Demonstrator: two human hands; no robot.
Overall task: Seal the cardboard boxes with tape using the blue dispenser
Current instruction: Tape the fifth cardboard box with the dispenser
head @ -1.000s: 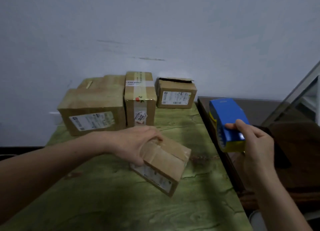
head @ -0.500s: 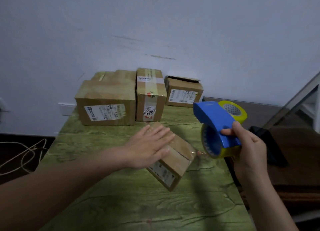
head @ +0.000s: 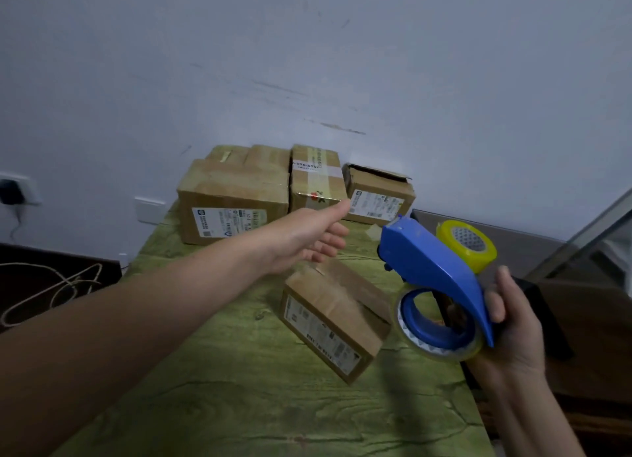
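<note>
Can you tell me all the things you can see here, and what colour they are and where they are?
Near box: one, brown, lying on the table in front of the hands.
Back boxes: at least four, brown, in a row against the wall; the rightmost one has a raised flap.
Blue dispenser: one, blue, holding clear tape, in the right hand.
Spare tape roll: one, yellow, behind the dispenser on the dark surface to the right.
Table: one, green wood grain.
Wall: grey-white, behind everything.
Wall socket: one, white, with a dark plug, far left.
Cord: pale, looped on the floor at left.
Left hand: one, open, raised above the near box.
Right hand: one, gripping the dispenser.
</note>
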